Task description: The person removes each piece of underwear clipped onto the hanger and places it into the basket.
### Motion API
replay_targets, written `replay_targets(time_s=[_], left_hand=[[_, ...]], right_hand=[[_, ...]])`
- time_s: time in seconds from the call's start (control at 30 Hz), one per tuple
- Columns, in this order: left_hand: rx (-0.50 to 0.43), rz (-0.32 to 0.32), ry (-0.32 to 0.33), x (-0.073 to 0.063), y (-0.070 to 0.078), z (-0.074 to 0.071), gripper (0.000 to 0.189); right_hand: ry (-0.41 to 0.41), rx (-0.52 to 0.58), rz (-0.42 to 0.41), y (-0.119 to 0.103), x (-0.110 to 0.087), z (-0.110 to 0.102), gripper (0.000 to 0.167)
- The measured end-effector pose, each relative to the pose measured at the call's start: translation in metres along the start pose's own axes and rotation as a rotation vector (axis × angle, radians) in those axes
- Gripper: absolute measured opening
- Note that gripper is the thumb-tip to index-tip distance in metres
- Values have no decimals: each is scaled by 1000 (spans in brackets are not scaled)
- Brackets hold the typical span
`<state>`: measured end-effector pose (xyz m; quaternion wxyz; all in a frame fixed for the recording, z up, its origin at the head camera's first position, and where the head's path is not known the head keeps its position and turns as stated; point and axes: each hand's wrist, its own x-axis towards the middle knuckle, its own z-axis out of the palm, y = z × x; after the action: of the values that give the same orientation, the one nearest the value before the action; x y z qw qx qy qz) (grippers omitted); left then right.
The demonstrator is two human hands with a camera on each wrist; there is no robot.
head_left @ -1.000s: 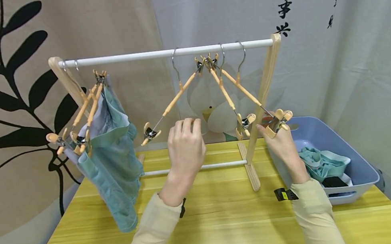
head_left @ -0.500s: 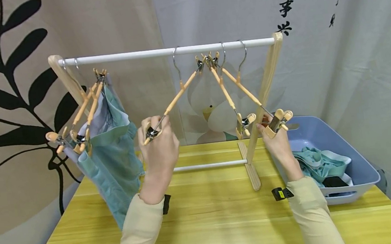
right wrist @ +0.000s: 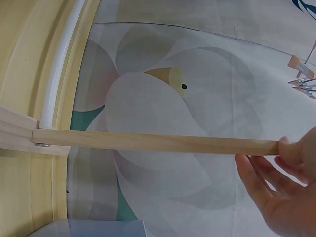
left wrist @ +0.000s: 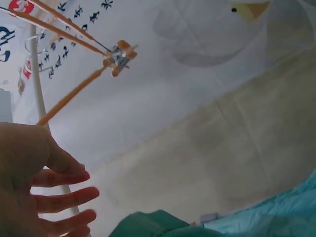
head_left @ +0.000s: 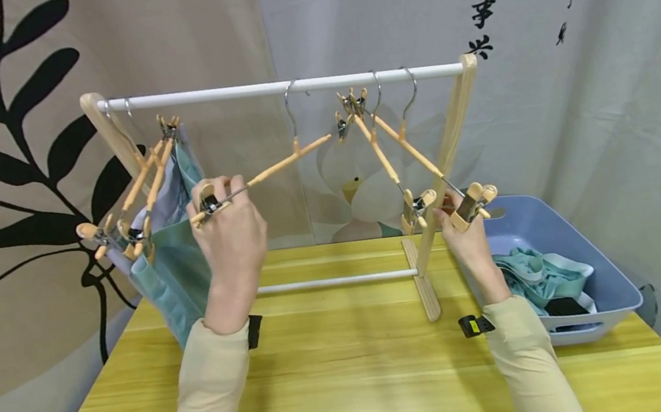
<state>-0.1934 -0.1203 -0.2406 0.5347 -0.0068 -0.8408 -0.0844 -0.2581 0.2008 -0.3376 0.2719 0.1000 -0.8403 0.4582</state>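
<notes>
In the head view, my left hand [head_left: 232,241] is at the front clip end of an orange clip hanger [head_left: 288,160], whose bar slants across the fingers. The left wrist view shows that hand's fingers [left wrist: 66,200] apart and loosely bent, with nothing seen between them. My right hand [head_left: 469,238] pinches the right wooden post of the clothes rack [right wrist: 163,141] between thumb and fingers. Two more clip hangers [head_left: 416,155] hang from the white rail [head_left: 202,96] near that post. At the rail's left end, a teal garment [head_left: 182,277] hangs from clip hangers, partly behind my left hand.
A blue basket [head_left: 604,270] with crumpled teal clothes [head_left: 549,276] stands on the right of the wooden table [head_left: 374,378]. The rack's lower white bar [head_left: 339,280] runs behind my hands. A printed curtain [head_left: 213,36] hangs behind.
My left hand has moved left to the hanger's front clip end. The hanger has swung left and its hook has shifted slightly left on the rail. My right hand stays at the post.
</notes>
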Motion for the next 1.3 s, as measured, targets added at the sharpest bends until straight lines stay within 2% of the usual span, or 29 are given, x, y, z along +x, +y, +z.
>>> replay_targets(time_s=[0.07, 0.17, 0.27, 0.33, 0.4, 0.5, 0.6, 0.63, 0.73, 0.83, 0.87, 0.93, 1.03, 1.13, 1.3], left_hand=[[10, -20, 11, 2, -2, 0, 25], [50, -59, 74, 4, -5, 2, 30], [95, -125, 139, 7, -6, 2, 34], [111, -186, 127, 11, -7, 0, 38], [129, -247, 73, 14, -7, -3, 41], [171, -297, 28, 19, -7, -6, 41], [260, -292, 127, 27, -12, -2, 40], [271, -305, 116, 29, -13, -3, 40], [314, -380, -54, 38, -15, -11, 36], [305, -479, -342, 46, -16, -24, 53], [315, -503, -394, 48, -17, -25, 57], [331, -535, -446, 52, -19, -27, 55], [339, -558, -486, 56, -22, -28, 48], [359, -557, -512, 59, -24, -29, 47], [395, -552, -578, 63, -28, -31, 55]], right_hand=[[-7, 6, 15, 1, 0, 0, 35], [-18, 22, 40, 2, -1, 0, 36], [-19, 35, 43, 2, -1, -1, 37], [-13, 41, 33, 2, -1, 0, 36], [-5, 36, 19, 2, -1, 0, 35], [12, 18, -5, 2, 0, 0, 32], [21, 14, -17, 2, -1, 0, 31], [22, 17, -21, 2, -1, 0, 31], [9, 32, 1, 2, -1, 0, 33], [-11, 26, 37, 2, -1, 0, 37], [-15, 27, 51, 2, -1, 0, 38], [-11, 28, 66, 1, 0, 0, 37], [7, 50, 74, 2, 0, 1, 33], [19, 66, 71, 3, 1, 1, 31], [-7, 58, 36, 3, 0, 0, 37]])
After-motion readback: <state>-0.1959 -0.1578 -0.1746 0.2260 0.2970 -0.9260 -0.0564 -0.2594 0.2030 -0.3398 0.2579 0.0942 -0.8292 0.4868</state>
